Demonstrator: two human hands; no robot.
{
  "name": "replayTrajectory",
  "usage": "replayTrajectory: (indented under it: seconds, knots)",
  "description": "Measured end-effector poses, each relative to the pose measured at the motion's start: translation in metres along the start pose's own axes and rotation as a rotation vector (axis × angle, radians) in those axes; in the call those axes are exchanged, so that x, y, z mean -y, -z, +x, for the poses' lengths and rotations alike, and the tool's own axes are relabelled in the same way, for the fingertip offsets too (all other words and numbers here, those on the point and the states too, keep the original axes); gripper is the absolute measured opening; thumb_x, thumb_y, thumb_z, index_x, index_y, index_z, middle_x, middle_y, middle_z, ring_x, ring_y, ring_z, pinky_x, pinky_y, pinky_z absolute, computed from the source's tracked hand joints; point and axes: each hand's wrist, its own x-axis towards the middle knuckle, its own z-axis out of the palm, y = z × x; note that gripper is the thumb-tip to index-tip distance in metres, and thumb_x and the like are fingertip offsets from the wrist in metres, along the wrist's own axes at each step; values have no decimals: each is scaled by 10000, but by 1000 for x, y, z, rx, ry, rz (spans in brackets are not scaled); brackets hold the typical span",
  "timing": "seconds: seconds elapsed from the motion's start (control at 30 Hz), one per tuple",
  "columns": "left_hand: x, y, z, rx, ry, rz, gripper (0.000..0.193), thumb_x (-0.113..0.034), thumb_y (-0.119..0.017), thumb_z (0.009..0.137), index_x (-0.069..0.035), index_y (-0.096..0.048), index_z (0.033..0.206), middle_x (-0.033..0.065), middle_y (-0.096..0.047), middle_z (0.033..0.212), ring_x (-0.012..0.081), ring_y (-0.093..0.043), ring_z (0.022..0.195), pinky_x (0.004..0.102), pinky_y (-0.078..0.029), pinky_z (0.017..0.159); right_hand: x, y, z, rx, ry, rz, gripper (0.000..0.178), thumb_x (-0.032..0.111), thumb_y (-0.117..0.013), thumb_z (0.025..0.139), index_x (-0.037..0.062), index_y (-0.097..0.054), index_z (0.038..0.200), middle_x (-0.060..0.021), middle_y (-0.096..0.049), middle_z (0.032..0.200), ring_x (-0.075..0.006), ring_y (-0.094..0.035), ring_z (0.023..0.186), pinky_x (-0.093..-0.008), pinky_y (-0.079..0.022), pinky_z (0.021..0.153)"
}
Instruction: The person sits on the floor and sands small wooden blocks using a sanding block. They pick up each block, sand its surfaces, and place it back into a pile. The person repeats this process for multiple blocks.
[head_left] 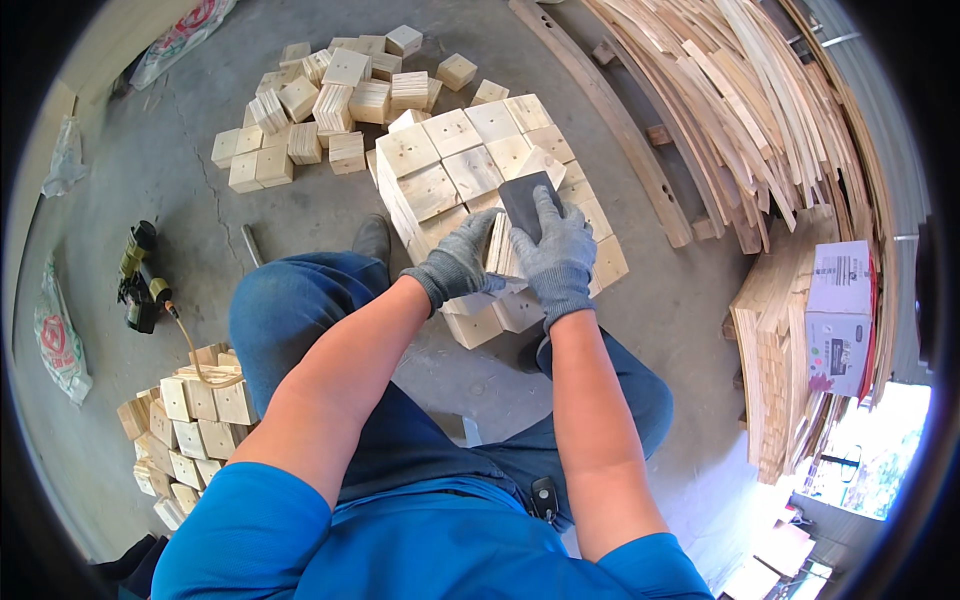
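My left hand (458, 262), in a grey glove, grips a small wooden block (503, 248) with layered edges by its left side. My right hand (557, 252), gloved too, is closed around a flat dark grey block that looks like a sanding block (524, 196). This dark block sits tilted at the upper end of the wooden block; their exact contact is hidden by my fingers. Both hands are over a large stack of pale wooden blocks (471, 172) standing between my knees. Another wooden block (543, 165) lies tilted on top of that stack, just beyond the dark one.
Loose wooden blocks (347, 68) lie heaped beyond the stack. At the left are a nail gun (138, 280) with a hose (190, 345) and another block stack (205, 440). Long boards (740, 90), a beam (610, 120) and a cardboard box (838, 318) line the right.
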Motion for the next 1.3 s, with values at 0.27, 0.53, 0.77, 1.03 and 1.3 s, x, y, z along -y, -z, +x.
replayTrajectory:
  seconds: [0.27, 0.53, 0.77, 1.03, 1.3]
  knots:
    - [-6, 1, 1, -6, -32, -54, 1127, -395, -1027, 685, -82, -432, 1590, 206, -543, 1525, 331, -538, 1425, 409, -429, 1216, 10, 8, -104, -9, 99, -1, 795, 332, -873, 842, 168, -582, 1563, -235, -549, 1456, -465, -546, 1331, -592, -442, 1114]
    - [5, 2, -2, 6, -51, 49, 1231, -420, -1034, 623, -73, -407, 1624, 212, -514, 1578, 373, -487, 1493, 411, -398, 1256, 15, -1, -47, -28, 67, 27, 744, 357, -849, 862, 196, -597, 1544, -213, -567, 1441, -443, -555, 1325, -572, -443, 1108]
    - [-1, -3, -3, 1, 49, -182, 1246, -328, -1056, 644, -30, -369, 1639, 190, -501, 1585, 300, -469, 1499, 404, -371, 1266, 9, 0, 12, -9, 0, -14, 713, 373, -816, 890, 207, -595, 1547, -246, -576, 1418, -461, -609, 1238, -571, -491, 1047]
    - [5, -6, 2, -14, -70, -103, 1061, -366, -998, 738, -57, -431, 1580, 199, -543, 1487, 318, -535, 1404, 414, -417, 1222, 16, 10, -112, 6, 71, 16, 764, 325, -868, 844, 188, -603, 1548, -234, -544, 1453, -468, -544, 1323, -585, -432, 1116]
    - [7, -4, -2, -30, -129, -93, 1118, -330, -1037, 697, -60, -422, 1591, 156, -552, 1507, 275, -528, 1424, 406, -419, 1223, 14, 3, -67, -35, 55, 67, 745, 345, -849, 849, 243, -603, 1545, -221, -558, 1454, -470, -575, 1293, -605, -461, 1079]
